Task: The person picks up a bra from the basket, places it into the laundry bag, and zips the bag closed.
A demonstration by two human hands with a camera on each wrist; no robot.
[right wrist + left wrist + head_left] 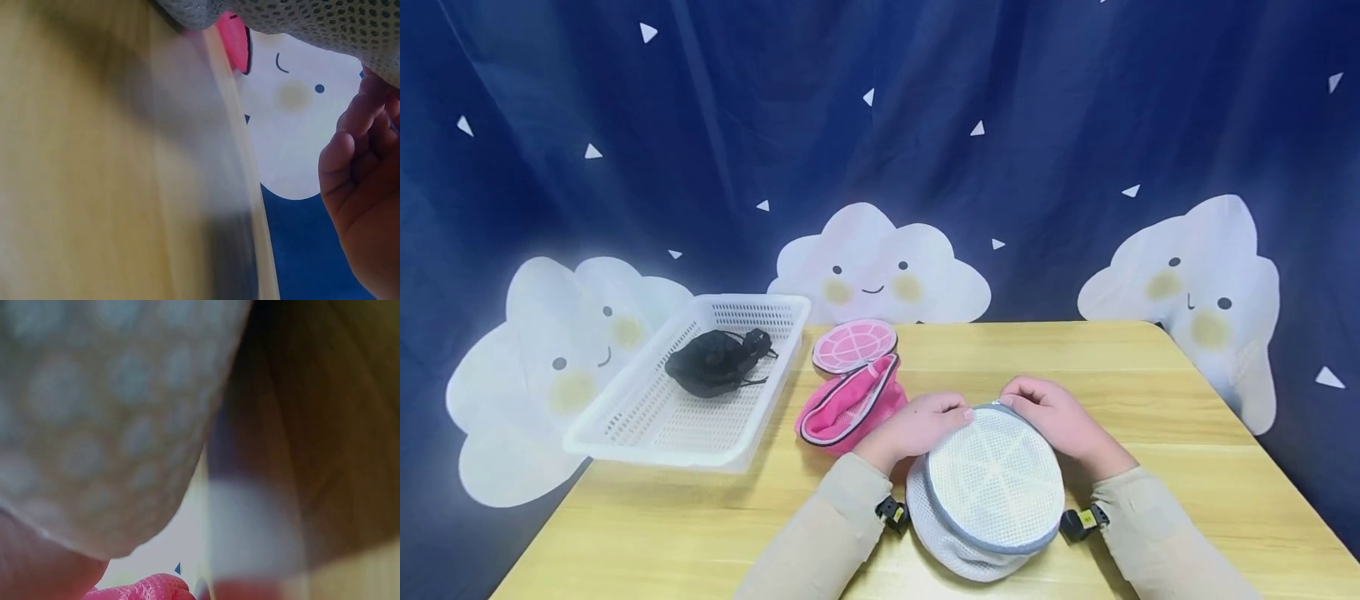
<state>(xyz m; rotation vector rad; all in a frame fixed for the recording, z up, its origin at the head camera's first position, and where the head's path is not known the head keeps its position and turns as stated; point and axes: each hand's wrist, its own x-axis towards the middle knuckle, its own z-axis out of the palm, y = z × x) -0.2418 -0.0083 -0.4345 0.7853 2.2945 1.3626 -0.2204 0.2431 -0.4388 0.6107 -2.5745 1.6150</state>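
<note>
A round white mesh laundry bag (pixel 992 479) with grey zipper trim stands on the table close to the person, its lid facing up. At its upper left rim my left hand (pixel 925 425) grips the edge, thumb on top of the lid. My right hand (pixel 1052 417) pinches the rim at the far side, by the small zipper pull (pixel 997 403). In the right wrist view, curled fingers (pixel 353 131) reach up under the mesh. The left wrist view is mostly filled by the bag's blurred mesh side (pixel 106 419).
Just left of the left hand sits a pink mesh bag (pixel 842 408), unzipped, its round lid (pixel 855 346) folded back. A white plastic basket (pixel 662 454) at the left holds a bunched black drawstring bag (pixel 715 364). Behind the wooden table (pixel 1210 500) hangs a dark blue curtain (pixel 1045 183).
</note>
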